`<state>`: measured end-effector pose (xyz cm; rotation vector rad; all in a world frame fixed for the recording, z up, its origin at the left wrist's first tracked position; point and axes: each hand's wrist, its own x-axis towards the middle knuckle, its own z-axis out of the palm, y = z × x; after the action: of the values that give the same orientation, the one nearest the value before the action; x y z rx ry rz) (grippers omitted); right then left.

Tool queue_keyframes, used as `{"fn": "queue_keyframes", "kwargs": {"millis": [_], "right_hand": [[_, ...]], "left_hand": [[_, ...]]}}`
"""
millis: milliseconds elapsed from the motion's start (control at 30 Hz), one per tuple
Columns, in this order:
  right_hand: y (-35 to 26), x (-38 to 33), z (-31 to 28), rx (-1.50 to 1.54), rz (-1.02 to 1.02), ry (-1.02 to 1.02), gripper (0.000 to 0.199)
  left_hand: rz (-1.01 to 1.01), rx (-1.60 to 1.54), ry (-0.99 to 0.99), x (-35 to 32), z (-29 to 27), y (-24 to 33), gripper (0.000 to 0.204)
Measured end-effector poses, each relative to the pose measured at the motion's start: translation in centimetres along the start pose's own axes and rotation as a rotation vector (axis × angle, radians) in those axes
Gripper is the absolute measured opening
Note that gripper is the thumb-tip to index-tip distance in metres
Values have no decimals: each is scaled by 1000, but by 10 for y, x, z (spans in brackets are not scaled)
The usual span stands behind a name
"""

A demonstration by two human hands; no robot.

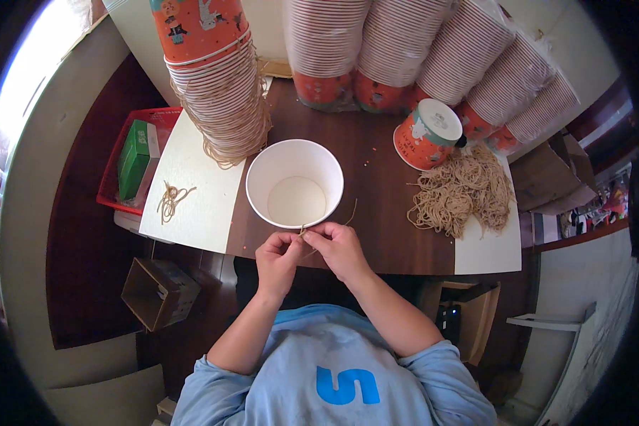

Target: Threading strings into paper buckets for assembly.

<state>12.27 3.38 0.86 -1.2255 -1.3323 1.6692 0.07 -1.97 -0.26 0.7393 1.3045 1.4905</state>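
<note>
- Grip: left hand (280,257) and right hand (339,250) both pinching a thin string (303,231), fingertips close together, at the cup's near rim. Can't tell if string goes through the wall or just lies against it.
- Cup (295,181) stands mouth up on the table (387,238), near the front edge. No palm around it; if the string is attached, a hard tug could tip or drag it.
- Loose end pokes out past right hand. Pinch is tiny: uneven pull could slip the string or open a knot.
- Tall stack (220,106) beside cup has strings hanging off; a snag could topple it.
- Pile (461,192) at right looks tangled; pulling one strand may drag others.
</note>
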Motion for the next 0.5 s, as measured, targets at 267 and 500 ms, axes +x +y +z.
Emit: {"fn": "queue_keyframes", "kwargs": {"millis": [267,500], "right_hand": [[10,3,5,464,169,-50,14],[25,6,3,709,358,-110,16]], "left_hand": [[8,118,46,-3,-3,-3,10],[-68,-139,32,-3,1,-2,8]]}}
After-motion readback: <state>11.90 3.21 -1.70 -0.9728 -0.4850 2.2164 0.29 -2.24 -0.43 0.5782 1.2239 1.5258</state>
